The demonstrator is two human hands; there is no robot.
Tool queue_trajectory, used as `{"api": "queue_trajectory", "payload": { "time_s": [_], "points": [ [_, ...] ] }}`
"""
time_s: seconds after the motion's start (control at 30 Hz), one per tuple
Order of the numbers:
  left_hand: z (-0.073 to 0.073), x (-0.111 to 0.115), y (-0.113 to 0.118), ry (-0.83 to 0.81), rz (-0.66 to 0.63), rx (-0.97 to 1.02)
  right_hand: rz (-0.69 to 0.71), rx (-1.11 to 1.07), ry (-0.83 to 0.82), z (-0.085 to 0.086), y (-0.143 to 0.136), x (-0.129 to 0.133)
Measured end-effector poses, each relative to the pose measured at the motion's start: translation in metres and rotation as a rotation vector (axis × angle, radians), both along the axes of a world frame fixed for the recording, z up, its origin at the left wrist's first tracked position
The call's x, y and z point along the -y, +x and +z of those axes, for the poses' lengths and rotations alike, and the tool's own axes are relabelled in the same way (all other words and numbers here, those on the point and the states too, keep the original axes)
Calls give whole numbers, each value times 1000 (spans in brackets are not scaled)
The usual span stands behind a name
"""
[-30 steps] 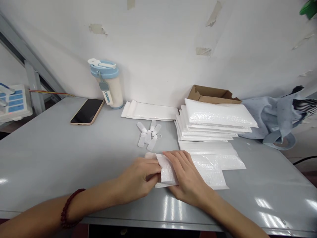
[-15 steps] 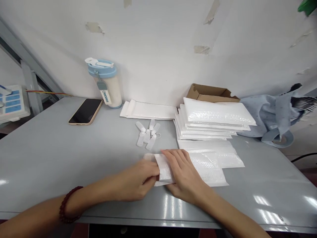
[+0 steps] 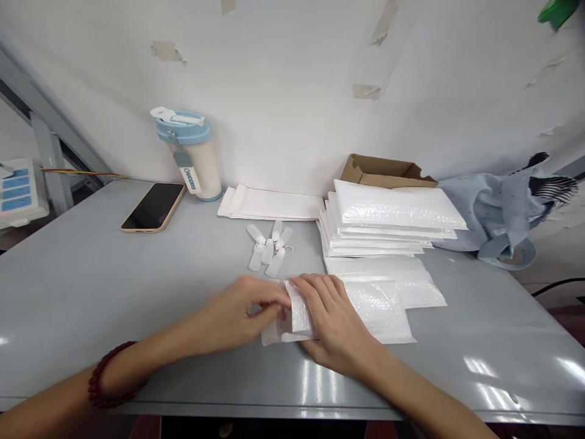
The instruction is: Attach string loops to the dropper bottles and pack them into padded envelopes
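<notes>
A white bubble mailer [image 3: 379, 311] lies in front of me, its mouth and clear flap [image 3: 270, 332] facing left. My right hand [image 3: 336, 323] grips it near that mouth, fingers on top and thumb underneath. At the opening is my left hand [image 3: 244, 308], thumb and index finger apart; the fingertips are partly hidden by the mailer's edge, and I see nothing held in them. Several small white translucent plastic bottles [image 3: 269, 249] lie just beyond the mailer. Another flat mailer [image 3: 420, 283] lies partly behind the one I hold.
Behind, on the right, rises a stack of white mailers [image 3: 397, 207] by an open cardboard box [image 3: 388, 171]. Several flat mailers [image 3: 274, 203] lie along the wall. A phone [image 3: 154, 207] and a tumbler [image 3: 192, 155] stand left; light-blue cloth [image 3: 475, 204] and a tape roll [image 3: 508, 253] are right.
My left hand has drawn slightly left and up from the mailer's mouth, its fingers opening out. The clear flap shows more. My right hand keeps its hold; the view has shifted slightly.
</notes>
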State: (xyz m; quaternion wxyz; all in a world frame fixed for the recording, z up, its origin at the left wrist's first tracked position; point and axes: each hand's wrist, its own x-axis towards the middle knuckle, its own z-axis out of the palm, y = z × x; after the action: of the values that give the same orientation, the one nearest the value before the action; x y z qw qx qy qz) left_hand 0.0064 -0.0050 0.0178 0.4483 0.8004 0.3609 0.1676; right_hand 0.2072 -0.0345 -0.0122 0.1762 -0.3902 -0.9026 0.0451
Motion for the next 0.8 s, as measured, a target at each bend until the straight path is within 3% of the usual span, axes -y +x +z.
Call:
{"api": "queue_trajectory", "payload": {
  "time_s": [0.07,0.13,0.3,0.47,0.8],
  "points": [
    [0,-6,-7,-14,275,-22,-28,8,-5,1,1,-1],
    [-4,-11,-11,-38,421,-91,-45,12,0,2,2,-3],
    [-18,-13,-11,-324,217,-200,-13,-24,42,6,1,-3],
    [-20,-14,-9,-329,209,-235,5,-134,113,8,1,-1],
    [-21,-12,-9,-345,220,-210,54,80,33,-3,-1,-3]
  ]
}}
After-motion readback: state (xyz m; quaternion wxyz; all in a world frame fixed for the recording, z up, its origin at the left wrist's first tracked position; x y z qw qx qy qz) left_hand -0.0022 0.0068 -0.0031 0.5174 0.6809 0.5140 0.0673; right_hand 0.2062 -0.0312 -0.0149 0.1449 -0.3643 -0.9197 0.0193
